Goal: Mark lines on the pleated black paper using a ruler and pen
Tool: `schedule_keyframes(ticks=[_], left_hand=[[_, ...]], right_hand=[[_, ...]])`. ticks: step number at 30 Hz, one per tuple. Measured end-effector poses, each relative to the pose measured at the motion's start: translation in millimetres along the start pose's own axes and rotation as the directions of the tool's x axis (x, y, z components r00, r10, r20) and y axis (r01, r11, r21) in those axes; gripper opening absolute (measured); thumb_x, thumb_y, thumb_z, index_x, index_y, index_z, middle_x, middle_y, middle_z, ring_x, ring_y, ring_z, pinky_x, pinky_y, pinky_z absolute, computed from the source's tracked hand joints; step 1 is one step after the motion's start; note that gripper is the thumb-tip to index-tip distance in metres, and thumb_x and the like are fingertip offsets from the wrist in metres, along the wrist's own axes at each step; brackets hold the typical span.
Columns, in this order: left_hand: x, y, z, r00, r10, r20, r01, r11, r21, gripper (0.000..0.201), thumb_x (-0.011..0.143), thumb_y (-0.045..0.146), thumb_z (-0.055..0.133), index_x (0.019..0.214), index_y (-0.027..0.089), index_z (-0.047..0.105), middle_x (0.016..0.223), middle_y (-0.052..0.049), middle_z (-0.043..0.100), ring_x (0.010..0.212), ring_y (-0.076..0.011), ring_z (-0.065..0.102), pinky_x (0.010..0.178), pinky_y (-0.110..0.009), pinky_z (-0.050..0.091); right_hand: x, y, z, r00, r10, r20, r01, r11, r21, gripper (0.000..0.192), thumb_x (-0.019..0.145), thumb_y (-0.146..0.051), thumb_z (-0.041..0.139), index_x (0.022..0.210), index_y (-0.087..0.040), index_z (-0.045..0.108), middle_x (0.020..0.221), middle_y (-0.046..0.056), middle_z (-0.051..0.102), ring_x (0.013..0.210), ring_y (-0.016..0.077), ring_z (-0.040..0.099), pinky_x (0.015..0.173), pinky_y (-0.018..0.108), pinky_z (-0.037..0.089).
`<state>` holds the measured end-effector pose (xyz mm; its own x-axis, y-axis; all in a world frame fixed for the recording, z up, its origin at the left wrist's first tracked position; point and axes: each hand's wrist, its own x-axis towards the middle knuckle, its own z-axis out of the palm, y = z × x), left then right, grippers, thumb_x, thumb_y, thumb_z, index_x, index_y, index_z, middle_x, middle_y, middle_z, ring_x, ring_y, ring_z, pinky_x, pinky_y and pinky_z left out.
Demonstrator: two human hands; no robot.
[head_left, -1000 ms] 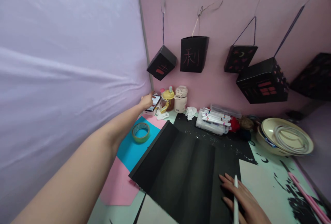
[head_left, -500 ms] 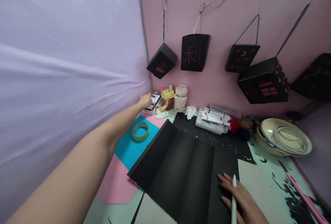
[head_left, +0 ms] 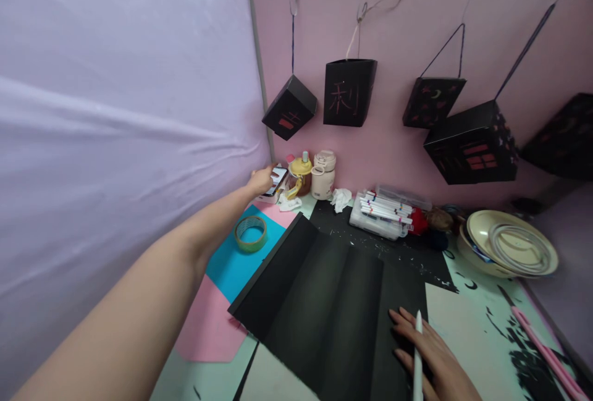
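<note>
My left arm stretches to the far corner, where my left hand point(head_left: 260, 178) grips a smartphone point(head_left: 277, 177) resting on a small white box beside the wall. At the near edge, my right hand point(head_left: 428, 354) lies flat on a large folded black paper sheet point(head_left: 324, 302). A white pen point(head_left: 417, 358) is held between its fingers. A roll of tape point(head_left: 251, 233) sits on blue paper point(head_left: 231, 268) under my left forearm.
Black paper lanterns point(head_left: 348, 92) hang on the pink wall. Below them stand a yellow bottle point(head_left: 300, 173), a cream flask point(head_left: 322, 175) and a box of markers point(head_left: 382, 212). Stacked bowls point(head_left: 509, 243) sit at right, a pink stick point(head_left: 546, 351) near the right edge, pink paper point(head_left: 210, 327) at left.
Both hands stay where they were. The view has shifted very slightly; the phone remains in my left hand.
</note>
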<state>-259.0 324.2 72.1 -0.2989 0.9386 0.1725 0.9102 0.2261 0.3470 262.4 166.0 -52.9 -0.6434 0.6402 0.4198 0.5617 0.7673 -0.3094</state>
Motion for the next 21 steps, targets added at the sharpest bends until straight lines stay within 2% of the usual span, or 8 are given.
schedule_keyframes(ticks=[6,10,12,17,21], left_hand=[[0,-5,-3.7,0.999,0.037,-0.036,-0.037,0.999,0.011,0.067,0.077,0.012,0.049,0.143,0.022,0.040,0.119,-0.004,0.069,0.117,-0.0235,0.059,0.103,-0.034,0.038],[-6,-5,-8.0,0.998,0.058,-0.041,-0.057,0.998,0.004,0.066,0.077,0.009,0.045,0.142,0.023,0.040,0.118,-0.003,0.069,0.119,-0.0220,0.058,0.104,-0.034,0.037],[-10,-4,-8.6,0.996,0.080,-0.030,-0.080,0.997,-0.011,0.067,0.076,0.007,0.043,0.142,0.023,0.040,0.115,-0.001,0.071,0.116,-0.0192,0.061,0.104,-0.032,0.037],[-17,-1,-5.0,0.994,0.111,0.001,-0.111,0.992,-0.056,0.069,0.076,0.003,0.038,0.142,0.021,0.038,0.110,0.001,0.073,0.089,-0.0124,0.071,0.105,-0.028,0.037],[-19,-1,-2.7,0.993,0.121,0.007,-0.121,0.991,-0.061,0.068,0.076,0.004,0.040,0.141,0.021,0.040,0.106,0.001,0.074,0.089,-0.0125,0.071,0.106,-0.028,0.036]], right_hand=[[1,0,0,1.000,-0.020,0.002,0.020,1.000,-0.024,0.032,0.089,-0.030,0.054,0.121,-0.028,0.055,0.132,0.005,0.061,0.122,0.0278,0.057,0.094,0.044,0.056],[1,0,-1,1.000,-0.018,0.004,0.018,1.000,-0.016,0.031,0.089,-0.030,0.054,0.120,-0.028,0.056,0.132,0.004,0.061,0.122,0.0270,0.057,0.093,0.041,0.056],[1,0,-1,1.000,-0.020,-0.003,0.020,1.000,-0.012,0.030,0.089,-0.030,0.055,0.119,-0.028,0.057,0.132,0.004,0.061,0.122,0.0268,0.057,0.094,0.041,0.056],[1,1,0,1.000,-0.015,-0.003,0.015,1.000,-0.010,0.030,0.089,-0.030,0.056,0.119,-0.028,0.057,0.131,0.004,0.062,0.123,0.0270,0.056,0.093,0.041,0.056],[1,0,0,1.000,-0.011,-0.001,0.011,1.000,0.001,0.030,0.089,-0.030,0.055,0.119,-0.028,0.057,0.130,0.005,0.062,0.122,0.0277,0.057,0.094,0.043,0.056]])
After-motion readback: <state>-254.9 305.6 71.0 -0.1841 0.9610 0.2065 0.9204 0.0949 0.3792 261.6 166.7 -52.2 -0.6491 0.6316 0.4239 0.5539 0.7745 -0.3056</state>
